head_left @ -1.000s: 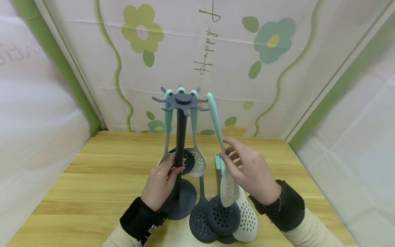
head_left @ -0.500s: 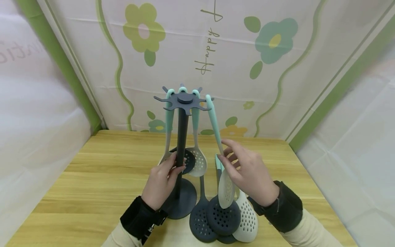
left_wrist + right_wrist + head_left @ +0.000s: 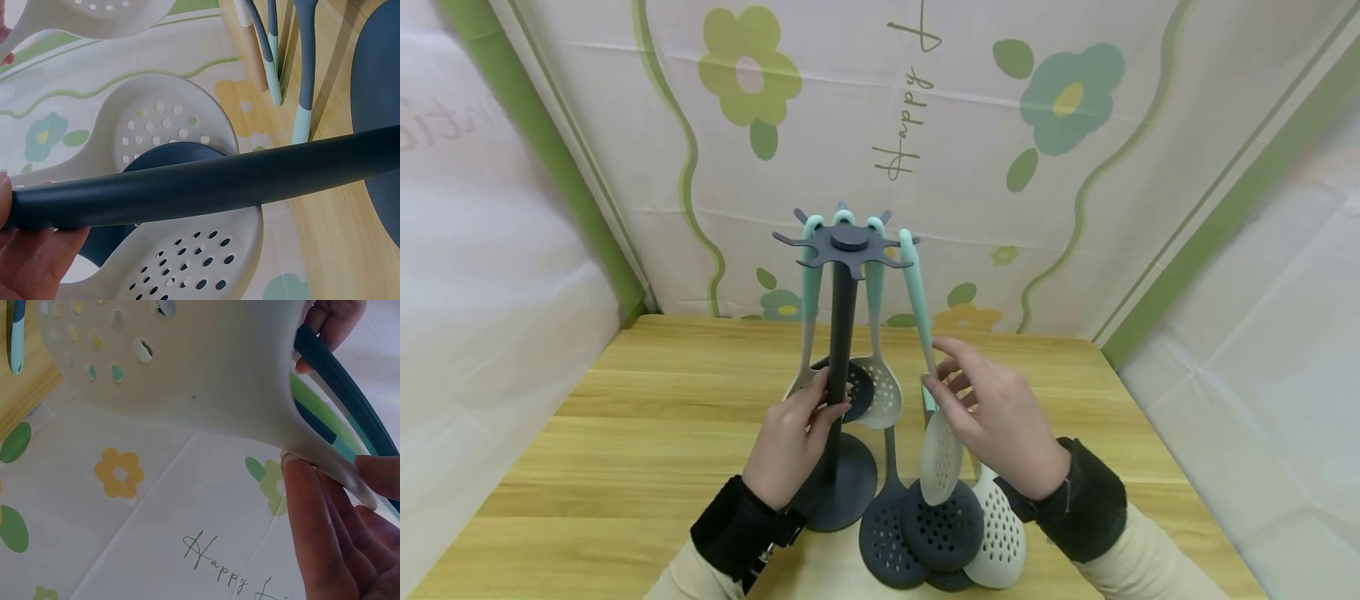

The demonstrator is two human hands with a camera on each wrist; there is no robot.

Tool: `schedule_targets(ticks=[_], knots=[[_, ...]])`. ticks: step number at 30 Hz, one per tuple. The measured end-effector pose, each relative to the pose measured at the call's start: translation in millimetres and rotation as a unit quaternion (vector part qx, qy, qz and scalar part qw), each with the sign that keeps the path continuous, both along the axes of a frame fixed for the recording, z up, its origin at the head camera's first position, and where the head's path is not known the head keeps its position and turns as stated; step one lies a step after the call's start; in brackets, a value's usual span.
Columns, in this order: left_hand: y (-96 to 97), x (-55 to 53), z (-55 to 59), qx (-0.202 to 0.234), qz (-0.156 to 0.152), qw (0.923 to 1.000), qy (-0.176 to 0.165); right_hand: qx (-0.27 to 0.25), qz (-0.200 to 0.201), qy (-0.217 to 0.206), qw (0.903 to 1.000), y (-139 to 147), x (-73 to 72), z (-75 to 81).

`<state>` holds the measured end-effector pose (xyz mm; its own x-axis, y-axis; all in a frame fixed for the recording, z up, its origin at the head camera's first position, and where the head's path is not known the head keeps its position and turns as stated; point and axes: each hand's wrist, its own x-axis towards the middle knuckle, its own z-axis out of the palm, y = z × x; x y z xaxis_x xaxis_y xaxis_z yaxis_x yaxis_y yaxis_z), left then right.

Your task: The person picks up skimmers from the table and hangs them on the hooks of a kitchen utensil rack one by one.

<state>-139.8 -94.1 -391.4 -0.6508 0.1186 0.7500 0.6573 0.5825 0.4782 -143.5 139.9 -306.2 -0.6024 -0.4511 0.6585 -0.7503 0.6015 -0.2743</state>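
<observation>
My left hand [image 3: 786, 454] grips the upright pole [image 3: 842, 333] of a dark utensil stand. From the stand's hooked top [image 3: 850, 242] hang a cream skimmer [image 3: 883, 400], a dark perforated utensil [image 3: 861, 390] and another cream utensil [image 3: 808, 333], by mint handles. My right hand [image 3: 996, 417] pinches a further cream skimmer [image 3: 942, 458] between thumb and fingers, low on its stem. That skimmer is nearly upright, bowl down, its mint handle end beside the tip of a right-hand hook. Its holes show large in the right wrist view, above the fingers [image 3: 319, 531].
Below the raised skimmer lie a dark slotted utensil [image 3: 891, 542], a dark round skimmer [image 3: 943, 525] and a cream slotted turner [image 3: 1000, 533], overlapping on the wooden table [image 3: 625, 467]. The stand's round base [image 3: 853, 483] is left of them. A flowered cloth [image 3: 955, 167] rises behind.
My right hand has moved a little left with the skimmer, whose handle end is closer to the stand's hook. My left hand keeps its grip on the pole.
</observation>
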Motion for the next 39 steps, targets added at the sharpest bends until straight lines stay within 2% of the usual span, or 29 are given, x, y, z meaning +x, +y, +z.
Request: schedule_targets(ticks=[17, 29, 39], knots=[[-0.5, 0.4, 0.4, 0.003, -0.001, 0.9999, -0.014, -0.001, 0.004, -0.005, 1.0000, -8, -2.3, 0.8], [-0.9, 0.0, -0.3, 0.003, 0.000, 1.0000, -0.004, 0.008, 0.000, -0.005, 1.0000, -16, -7.6, -3.9], [-0.4, 0.1, -1.4, 0.003, -0.002, 1.0000, -0.002, 0.004, 0.002, 0.021, 0.9998, -16, -16.5, -11.5]])
